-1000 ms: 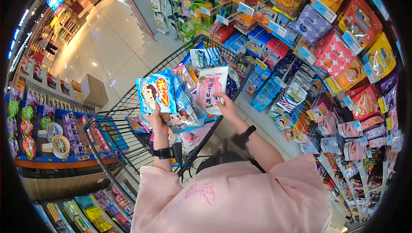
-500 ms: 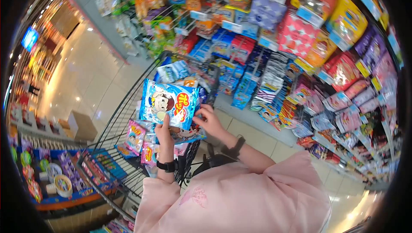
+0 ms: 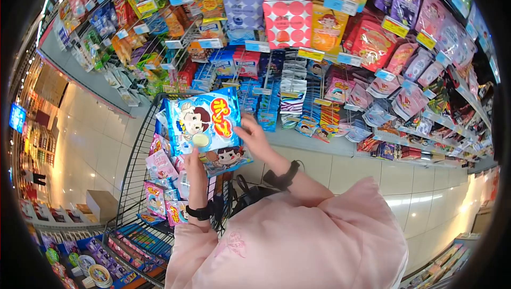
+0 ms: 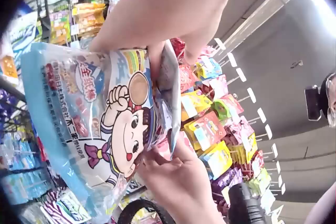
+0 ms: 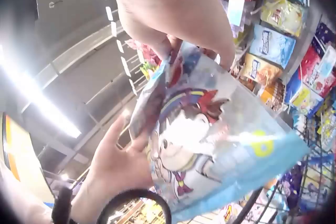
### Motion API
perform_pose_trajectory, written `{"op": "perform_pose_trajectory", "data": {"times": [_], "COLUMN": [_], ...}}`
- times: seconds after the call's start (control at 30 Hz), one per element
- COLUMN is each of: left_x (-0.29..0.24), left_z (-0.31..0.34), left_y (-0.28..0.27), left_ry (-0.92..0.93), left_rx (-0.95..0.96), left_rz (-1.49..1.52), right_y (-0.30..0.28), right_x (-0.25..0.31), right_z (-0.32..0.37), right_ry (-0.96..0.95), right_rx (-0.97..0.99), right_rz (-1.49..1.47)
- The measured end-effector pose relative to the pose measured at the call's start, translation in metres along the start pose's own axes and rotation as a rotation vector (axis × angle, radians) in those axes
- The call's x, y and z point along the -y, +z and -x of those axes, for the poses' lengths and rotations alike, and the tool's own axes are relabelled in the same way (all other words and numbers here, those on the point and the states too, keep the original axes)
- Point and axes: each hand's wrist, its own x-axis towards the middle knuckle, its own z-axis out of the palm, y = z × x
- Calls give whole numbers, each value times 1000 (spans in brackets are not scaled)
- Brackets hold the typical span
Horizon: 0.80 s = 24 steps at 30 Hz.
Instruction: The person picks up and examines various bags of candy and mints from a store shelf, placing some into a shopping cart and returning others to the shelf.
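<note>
A blue candy bag (image 3: 205, 121) with red lettering and a cartoon child lies over a second bag (image 3: 229, 157) above the cart. With its thumb on the front at the lower edge, the left hand (image 3: 196, 174) grips the bags from below. The right hand (image 3: 256, 140) pinches the right edge. From the left wrist, the left hand (image 4: 163, 11) reaches down onto the clear-fronted bag (image 4: 94, 124), opposite the right hand (image 4: 181, 184). In the right wrist view the right hand (image 5: 170, 11) holds the bag's (image 5: 210, 129) upper edge; the left hand (image 5: 118, 169) is opposite. Some fingertips are hidden behind the bags.
The black wire cart (image 3: 133, 174) below holds several candy packs (image 3: 155, 199). Shelves of hanging bags (image 3: 287, 25) run across the front and right. Tiled floor (image 3: 351, 169) lies between shelf and person; a cardboard box (image 3: 101, 205) stands at left.
The right hand has left the white pouch with pink print and now holds the blue bags' edge. That pouch is no longer in sight. The head view has swung right, toward the shelves.
</note>
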Motion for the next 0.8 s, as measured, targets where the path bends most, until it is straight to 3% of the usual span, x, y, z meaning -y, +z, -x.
{"op": "perform_pose_trajectory", "data": {"times": [0.13, 0.2, 0.3, 0.37, 0.43, 0.5, 0.6, 0.63, 0.67, 0.7, 0.8], "left_x": [10, -3, -2, 14, 18, 9, 10, 9, 10, 12, 27], "left_z": [-3, 4, 4, -6, -9, -1, 1, 3, 6, 8, 6], "left_y": [32, 50, 62, 59, 71, 90, 105, 112, 119, 125, 133], "left_ry": [16, -37, 9, 67, -91, -50, 169, 169, 88, 4, 42], "left_rx": [61, 122, 232, 302, 286, 254, 445, 449, 476, 501, 588], "left_rz": [169, 132, 122, 35, 211, 88, -324, -323, -229, -134, -71], "right_y": [-52, -73, -114, -141, -163, -179, -193, -195, -191, -189, -183], "right_x": [5, 36, 60, 67, 71, 74, 65, 63, 65, 65, 72], "right_z": [-17, -19, -21, -19, -15, -8, -2, 1, 6, 4, 2], "right_ry": [11, 133, 145, 176, 206, 326, 408, 472, 538, 585, 460], "right_rx": [-19, -157, -121, -104, -85, 14, 146, 219, 143, 272, 373], "right_rz": [-25, -533, -770, -793, -818, -783, -689, -604, -519, -566, -369]}}
